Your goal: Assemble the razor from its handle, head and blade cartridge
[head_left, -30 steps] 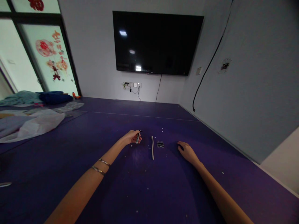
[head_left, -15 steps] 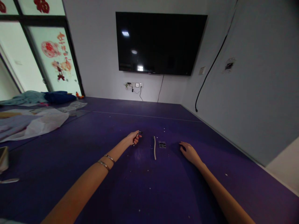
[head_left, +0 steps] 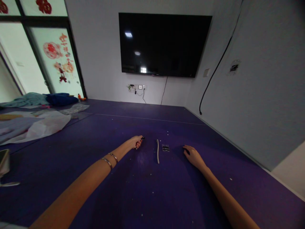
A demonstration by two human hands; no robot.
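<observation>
- Left of centre: left hand (head_left: 137, 142) curled closed round a small dark-tipped tool (head_left: 143, 138), mostly hidden.
- Right of centre: right hand (head_left: 192, 154) half open, holding nothing visible.
- Between, untouched: pale stick (head_left: 158, 152), clear case (head_left: 166, 148).
- Firm wrap, tip clear of fingers, probably steadies best.

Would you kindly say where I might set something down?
Mostly bare purple surface lies between the left hand and the white plastic sheet, and between the forearms. It is tighter left of the right hand, around the pale stick and small flat object.
</observation>
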